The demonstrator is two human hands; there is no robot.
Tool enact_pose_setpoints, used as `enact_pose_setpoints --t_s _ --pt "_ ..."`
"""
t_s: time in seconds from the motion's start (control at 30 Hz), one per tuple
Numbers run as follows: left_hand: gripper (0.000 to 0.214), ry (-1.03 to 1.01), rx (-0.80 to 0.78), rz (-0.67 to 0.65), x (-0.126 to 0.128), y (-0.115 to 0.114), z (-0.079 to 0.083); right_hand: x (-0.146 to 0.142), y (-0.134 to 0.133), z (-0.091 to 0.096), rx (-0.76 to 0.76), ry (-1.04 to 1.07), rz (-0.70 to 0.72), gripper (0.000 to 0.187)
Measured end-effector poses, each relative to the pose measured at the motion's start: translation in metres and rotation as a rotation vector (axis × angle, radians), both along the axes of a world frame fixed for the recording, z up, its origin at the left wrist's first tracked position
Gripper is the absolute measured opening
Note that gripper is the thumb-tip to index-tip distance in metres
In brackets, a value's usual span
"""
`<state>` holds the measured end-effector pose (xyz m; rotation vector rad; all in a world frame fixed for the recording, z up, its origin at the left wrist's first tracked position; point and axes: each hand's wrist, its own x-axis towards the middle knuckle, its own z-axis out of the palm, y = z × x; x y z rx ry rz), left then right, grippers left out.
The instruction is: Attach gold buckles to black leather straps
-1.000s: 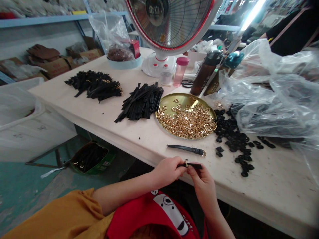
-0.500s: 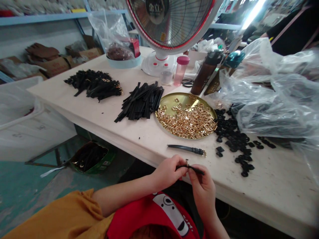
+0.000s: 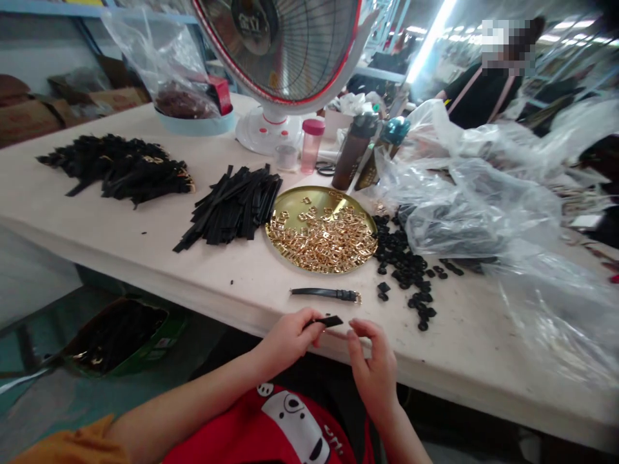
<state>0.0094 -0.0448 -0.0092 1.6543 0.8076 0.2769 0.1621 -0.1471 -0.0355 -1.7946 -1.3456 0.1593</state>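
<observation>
Far left, gold-buckled straps [image 3: 113, 169] heap up, seemingly done; next, plain strips [image 3: 229, 207] remain. Left hand [image 3: 290, 336] pinches a black strip [image 3: 332, 321] at the counter's [image 3: 464, 341] edge, no buckle showing; loose buckles [image 3: 329, 243] abound beyond; right hand [image 3: 373, 357] sits apart, grip unclear.

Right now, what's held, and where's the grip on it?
Left hand pinches a black strap back from its end nearest the right hand, which shows nothing held.
</observation>
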Motion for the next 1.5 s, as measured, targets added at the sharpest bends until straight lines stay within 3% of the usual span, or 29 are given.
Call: enact_pose_setpoints --t_s 0.1,0.2,0.3,0.43,0.6,0.63,0.77,0.83,0.93,1.07,1.13,1.37,1.5 --pt "0.025 0.014 -0.201 0.031 0.006 0.007 -0.006 0.058 -0.002 0.006 -0.062 -0.118 -0.225 0.020" --pt "0.027 0.000 -0.289 0.041 0.016 0.007 -0.010 0.114 0.008 0.009 -0.206 -0.298 -0.390 0.024" --pt "0.026 -0.020 -0.295 0.036 0.023 0.004 -0.013 0.145 0.030 0.005 -0.384 -0.468 -0.339 0.021" --pt "0.026 0.012 -0.262 0.005 0.021 0.004 -0.014 0.155 0.056 0.002 -0.435 -0.465 -0.270 0.009" --pt "0.024 0.028 -0.178 -0.029 0.016 0.007 0.006 0.133 0.050 0.014 -0.392 -0.298 -0.176 0.019" --pt "0.024 0.009 -0.148 -0.031 0.018 0.008 0.012 0.121 0.045 0.017 -0.369 -0.171 -0.136 0.022" --pt "0.025 -0.087 -0.061 0.006 0.030 0.010 0.029 0.053 0.032 0.029 -0.192 0.791 0.067 0.029" --pt "0.026 -0.095 -0.040 0.006 0.032 0.009 0.031 0.023 0.031 0.031 -0.081 1.020 0.040 0.028" --pt "0.026 -0.067 0.039 -0.010 0.026 0.007 0.027 -0.002 0.031 0.030 -0.008 1.027 -0.044 0.027" --pt "0.025 -0.009 0.107 -0.088 0.013 0.007 0.025 -0.007 0.027 0.029 -0.031 0.700 -0.097 0.024" --pt "0.024 0.005 0.103 -0.136 0.010 0.008 0.026 -0.007 0.026 0.028 -0.039 0.656 -0.092 0.022" --pt "0.023 -0.046 0.095 -0.107 0.013 0.006 0.024 -0.011 0.024 0.012 -0.121 1.103 -0.031 0.023" --pt "0.026 -0.094 0.033 -0.162 0.009 0.002 0.020 -0.016 0.021 0.012 -0.116 1.218 -0.068 0.019"
